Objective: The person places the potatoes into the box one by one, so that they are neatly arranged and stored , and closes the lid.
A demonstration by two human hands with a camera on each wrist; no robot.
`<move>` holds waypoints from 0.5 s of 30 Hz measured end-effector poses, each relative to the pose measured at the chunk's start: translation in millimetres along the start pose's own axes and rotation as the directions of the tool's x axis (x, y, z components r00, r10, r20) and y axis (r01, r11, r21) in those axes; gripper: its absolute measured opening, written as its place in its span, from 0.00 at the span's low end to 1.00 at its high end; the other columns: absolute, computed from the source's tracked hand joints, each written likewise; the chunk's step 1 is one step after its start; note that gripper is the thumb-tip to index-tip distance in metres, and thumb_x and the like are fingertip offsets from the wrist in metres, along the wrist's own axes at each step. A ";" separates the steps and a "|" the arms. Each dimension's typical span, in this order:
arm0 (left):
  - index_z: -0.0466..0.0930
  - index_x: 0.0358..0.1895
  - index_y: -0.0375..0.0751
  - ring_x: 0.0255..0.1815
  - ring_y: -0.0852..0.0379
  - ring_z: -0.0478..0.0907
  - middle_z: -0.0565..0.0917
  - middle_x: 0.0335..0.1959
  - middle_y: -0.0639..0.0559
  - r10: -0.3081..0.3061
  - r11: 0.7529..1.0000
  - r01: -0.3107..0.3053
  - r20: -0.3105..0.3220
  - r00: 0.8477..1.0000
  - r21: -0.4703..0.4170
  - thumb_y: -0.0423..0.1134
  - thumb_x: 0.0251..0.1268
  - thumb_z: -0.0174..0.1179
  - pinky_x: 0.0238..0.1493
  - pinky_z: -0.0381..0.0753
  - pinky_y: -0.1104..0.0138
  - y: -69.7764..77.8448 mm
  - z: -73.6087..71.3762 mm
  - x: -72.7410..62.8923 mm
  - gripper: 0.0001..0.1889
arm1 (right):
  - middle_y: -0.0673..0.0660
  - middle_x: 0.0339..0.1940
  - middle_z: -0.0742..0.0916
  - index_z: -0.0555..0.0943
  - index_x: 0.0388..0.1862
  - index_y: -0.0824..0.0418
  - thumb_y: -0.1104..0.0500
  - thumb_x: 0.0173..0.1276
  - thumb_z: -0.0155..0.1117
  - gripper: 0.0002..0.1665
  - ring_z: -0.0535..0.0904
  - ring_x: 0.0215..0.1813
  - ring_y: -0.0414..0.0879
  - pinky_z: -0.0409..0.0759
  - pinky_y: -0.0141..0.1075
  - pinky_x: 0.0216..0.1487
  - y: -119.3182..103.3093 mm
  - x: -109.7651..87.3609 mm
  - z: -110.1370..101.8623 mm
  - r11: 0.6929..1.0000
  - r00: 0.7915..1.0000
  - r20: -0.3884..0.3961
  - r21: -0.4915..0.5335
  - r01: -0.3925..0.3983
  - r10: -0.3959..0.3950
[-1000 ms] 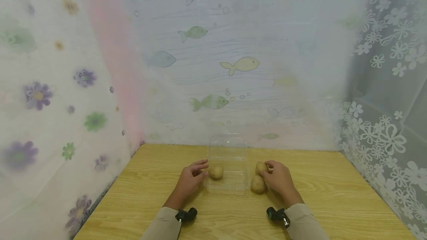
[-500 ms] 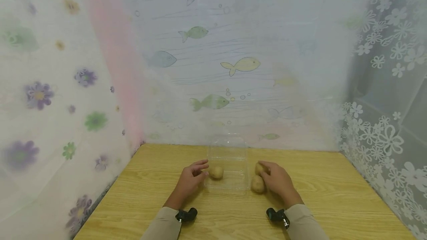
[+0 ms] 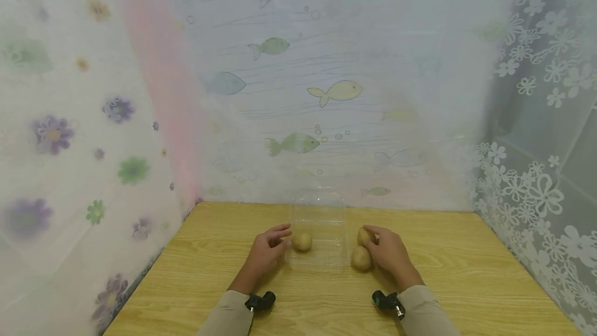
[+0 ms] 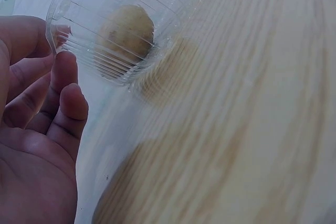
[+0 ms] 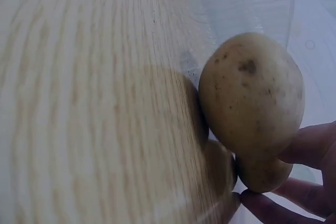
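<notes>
A clear plastic clamshell container (image 3: 326, 259) stands with its lid raised at the back. One potato (image 3: 304, 242) lies in its left part. My left hand (image 3: 266, 253) pinches the container's left rim, thumb and fingertips at the edge in the left wrist view. Right of the container, two more potatoes lie close together on the table. The nearer potato (image 5: 252, 93) has dark specks and sits free of my grip. My right hand (image 3: 391, 253) holds the farther potato (image 3: 364, 235) with thumb and fingers; the nearer one partly hides it in the right wrist view.
The wood-grain table (image 3: 298, 305) meets a fish-printed curtain (image 3: 336, 144) at its back edge. Flower-patterned sheets hang along both sides. Each wrist carries a small black camera mount.
My right fingers have come slightly farther left over the farther potato. The left hand and the container stay in place.
</notes>
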State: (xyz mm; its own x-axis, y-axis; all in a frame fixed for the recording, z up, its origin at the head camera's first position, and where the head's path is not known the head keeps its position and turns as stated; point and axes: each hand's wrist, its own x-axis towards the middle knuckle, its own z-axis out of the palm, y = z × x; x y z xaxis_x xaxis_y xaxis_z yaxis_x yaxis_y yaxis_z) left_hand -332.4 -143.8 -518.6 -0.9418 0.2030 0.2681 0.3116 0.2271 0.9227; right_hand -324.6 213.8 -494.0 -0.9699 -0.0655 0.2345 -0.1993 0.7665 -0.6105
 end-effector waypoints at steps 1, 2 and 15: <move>0.84 0.63 0.35 0.44 0.59 0.80 0.75 0.74 0.47 -0.001 1.000 0.001 0.002 1.000 -0.003 0.36 0.73 0.66 0.33 0.77 0.73 0.1 0.0 -0.1 0.18 | 0.67 0.66 0.83 0.80 0.70 0.60 0.60 0.73 0.67 0.27 0.85 0.59 0.63 0.83 0.57 0.57 0.1 0.1 0.2 1.000 1.000 -0.003 -0.004 0.002 -0.002; 0.84 0.63 0.35 0.43 0.59 0.80 0.75 0.74 0.47 -0.002 1.000 0.002 0.003 1.000 -0.006 0.36 0.73 0.66 0.32 0.77 0.73 -0.2 -0.2 -0.2 0.18 | 0.67 0.66 0.83 0.80 0.70 0.60 0.60 0.73 0.67 0.27 0.85 0.59 0.63 0.82 0.58 0.58 0.3 0.4 0.5 1.000 1.000 -0.005 -0.008 0.005 -0.005; 0.84 0.62 0.33 0.43 0.60 0.80 0.76 0.73 0.47 0.005 1.000 -0.005 -0.001 1.000 -0.001 0.37 0.73 0.66 0.32 0.77 0.73 -1.1 -0.8 0.0 0.19 | 0.67 0.69 0.81 0.79 0.71 0.60 0.59 0.75 0.66 0.27 0.86 0.56 0.61 0.84 0.55 0.55 -0.9 1.3 -0.3 1.000 0.999 -0.027 0.012 0.024 -0.023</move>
State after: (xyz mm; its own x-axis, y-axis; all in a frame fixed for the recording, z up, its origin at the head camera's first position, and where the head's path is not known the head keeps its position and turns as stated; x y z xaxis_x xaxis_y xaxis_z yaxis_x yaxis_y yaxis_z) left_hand -332.9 -144.7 -519.4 -0.9402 0.2032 0.2733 0.3165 0.2250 0.9215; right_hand -325.7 213.3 -493.0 -0.9609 -0.0659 0.2690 -0.2238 0.7570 -0.6139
